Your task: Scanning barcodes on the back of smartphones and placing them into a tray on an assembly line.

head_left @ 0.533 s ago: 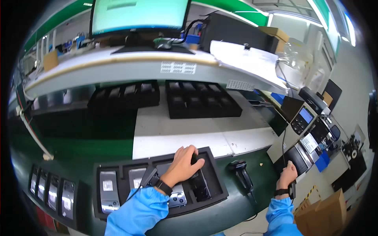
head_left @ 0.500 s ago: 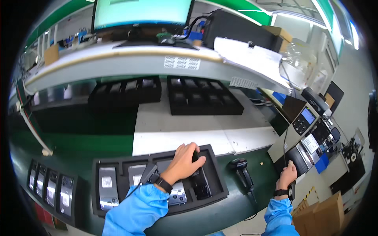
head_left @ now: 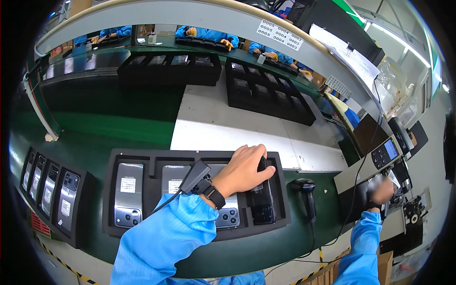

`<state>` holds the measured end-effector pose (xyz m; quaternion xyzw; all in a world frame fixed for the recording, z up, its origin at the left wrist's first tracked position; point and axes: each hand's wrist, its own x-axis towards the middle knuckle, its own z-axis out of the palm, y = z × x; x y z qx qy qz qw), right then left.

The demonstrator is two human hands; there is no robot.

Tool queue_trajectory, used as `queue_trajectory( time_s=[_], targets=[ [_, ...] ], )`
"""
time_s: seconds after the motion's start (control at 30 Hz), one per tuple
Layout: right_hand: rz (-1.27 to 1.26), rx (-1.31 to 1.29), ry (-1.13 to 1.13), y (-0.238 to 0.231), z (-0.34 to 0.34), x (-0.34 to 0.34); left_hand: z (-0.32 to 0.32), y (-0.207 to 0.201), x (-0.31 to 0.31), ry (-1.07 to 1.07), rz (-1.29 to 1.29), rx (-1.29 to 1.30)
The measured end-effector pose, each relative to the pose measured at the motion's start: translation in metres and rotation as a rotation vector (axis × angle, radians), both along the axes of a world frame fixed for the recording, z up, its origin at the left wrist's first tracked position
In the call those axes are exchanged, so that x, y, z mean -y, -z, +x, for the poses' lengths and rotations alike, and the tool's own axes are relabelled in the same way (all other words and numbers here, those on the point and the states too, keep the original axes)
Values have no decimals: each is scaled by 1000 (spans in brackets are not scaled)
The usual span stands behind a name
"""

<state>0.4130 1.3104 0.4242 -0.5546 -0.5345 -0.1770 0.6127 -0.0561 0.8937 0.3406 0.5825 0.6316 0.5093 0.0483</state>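
Phones [head_left: 128,205] lay in black trays on the bench [head_left: 237,251], a long green surface that filled much of the view. Above its far side ran the shelf [head_left: 199,13], grey with a wooden edge, and under that edge co-workers [head_left: 206,35] in blue sleeves showed farther back. The board [head_left: 228,128], white and grey, covered the middle of the bench.

On the board stood the far right tray [head_left: 256,105], its phones in two rows; the far left tray [head_left: 166,78], beside it, held a single row. The near tray [head_left: 159,156] lay before the person with four phones, camera ends toward the body. Well to its left, the side tray [head_left: 83,204] held four more, camera ends away.

At the right stood the machine [head_left: 350,183] with a lit screen [head_left: 391,148]. The right hand [head_left: 381,192], blurred, was at its front; whether it was open, closed or holding something, I could not tell. The left hand [head_left: 244,168] was over the near tray's rightmost slot, thumb and fingers closed on the upper end of the dark phone [head_left: 263,206]. The scanner [head_left: 308,197], black, lay between near tray and machine, touching neither. Smallest were the white labels [head_left: 128,185] on phone backs.
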Motion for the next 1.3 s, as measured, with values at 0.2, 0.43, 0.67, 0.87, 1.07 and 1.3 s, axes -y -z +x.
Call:
queue_trajectory(
  time_s=[0.2, 0.43, 0.67, 0.87, 1.07, 1.3],
  targets=[
    [-376, -408, -366, 99, -37, 110, 0, 0, -1, -22, -38, -15],
    [-1355, 114, -1395, 61, -186, 283, -1, 0, 0, 15, -34, -39],
    [-1555, 774, -1404, 25, -239, 312, 2, -3, 9, 12, -128, -148],
    [-748, 288, -932, 61, -187, 289, 15, 12, 4, -132, -210, -429],
    [-839, 391, -818, 104, -174, 260, 11, -3, 15, -168, -197, -445],
    [-1311, -369, -1360, 43, -195, 306, -39, -27, 91, -173, -298, -341]
  ],
)
